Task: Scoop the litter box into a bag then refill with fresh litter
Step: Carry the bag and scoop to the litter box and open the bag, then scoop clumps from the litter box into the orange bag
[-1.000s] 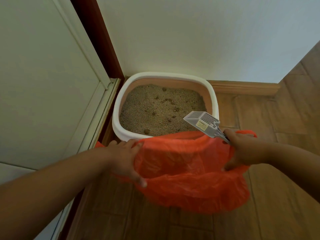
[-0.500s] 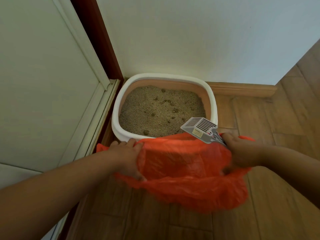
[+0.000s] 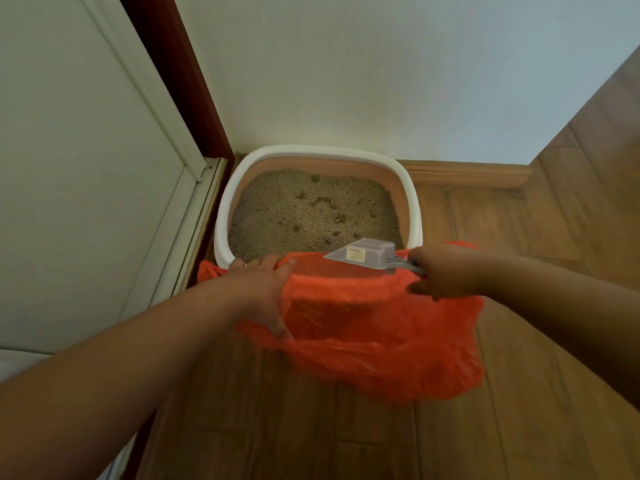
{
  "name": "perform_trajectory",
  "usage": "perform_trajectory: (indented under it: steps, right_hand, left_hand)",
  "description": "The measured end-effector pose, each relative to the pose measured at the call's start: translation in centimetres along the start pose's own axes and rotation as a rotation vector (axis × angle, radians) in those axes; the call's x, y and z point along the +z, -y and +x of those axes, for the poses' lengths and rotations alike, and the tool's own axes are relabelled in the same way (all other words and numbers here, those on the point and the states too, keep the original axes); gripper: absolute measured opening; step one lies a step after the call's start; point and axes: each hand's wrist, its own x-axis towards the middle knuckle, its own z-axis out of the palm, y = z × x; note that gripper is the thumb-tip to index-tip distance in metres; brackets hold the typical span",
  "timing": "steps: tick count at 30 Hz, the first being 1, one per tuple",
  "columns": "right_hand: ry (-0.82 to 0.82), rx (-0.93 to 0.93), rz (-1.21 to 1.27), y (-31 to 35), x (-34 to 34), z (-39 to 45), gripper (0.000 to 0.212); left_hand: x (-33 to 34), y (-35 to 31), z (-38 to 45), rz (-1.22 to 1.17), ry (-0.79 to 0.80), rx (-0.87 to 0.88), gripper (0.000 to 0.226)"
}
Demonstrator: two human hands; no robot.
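A white-rimmed litter box [image 3: 227, 202] stands in the corner, filled with tan litter [image 3: 298, 216] and several dark clumps. In front of it hangs an orange plastic bag [image 3: 374, 337], its mouth spread wide. My left hand [image 3: 263, 289] grips the bag's left rim. My right hand [image 3: 446, 271] holds the bag's right rim together with the handle of a grey slotted scoop [image 3: 363, 252]. The scoop lies nearly level over the bag's far rim, at the box's near edge.
A white door [image 3: 79, 174] with a dark red frame [image 3: 180, 84] stands close on the left. A white wall rises behind the box, with a wooden skirting board [image 3: 467, 173] at its base. Wooden floor [image 3: 540, 427] spreads to the right and toward me.
The scoop has tipped from a raised tilt to nearly level and dropped toward the bag's rim. Both hands have drawn the bag slightly closer to the box.
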Motion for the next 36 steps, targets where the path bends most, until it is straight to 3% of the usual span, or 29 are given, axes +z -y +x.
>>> perform_trajectory:
  steps: [4,9,12,17,28,36]
  right_hand:
    - [-0.125,0.054,0.146,1.5,-1.6,1.4,0.026]
    - [-0.134,0.066,0.473,2.5,-3.2,2.1,0.011]
    - [-0.135,0.133,0.509,2.5,-3.7,4.1,0.012]
    - [-0.134,0.235,0.62,1.8,-4.1,6.7,0.034]
    - [-0.079,0.366,0.645,-0.7,-2.2,12.4,0.024]
    - [-0.042,0.35,0.97,0.0,-1.5,14.7,0.028]
  left_hand:
    - [0.2,0.3,0.1,-0.007,0.014,0.007,0.15]
    - [0.0,-0.1,-1.5,0.046,0.018,0.048,0.146]
    - [-0.4,-0.8,-1.9,0.093,0.022,0.114,0.141]
    - [-0.5,-1.4,-1.0,0.048,-0.05,0.118,0.134]
    - [0.2,0.7,0.0,-0.07,-0.128,0.051,0.133]
    - [0.5,1.5,1.7,-0.085,-0.15,0.066,0.133]
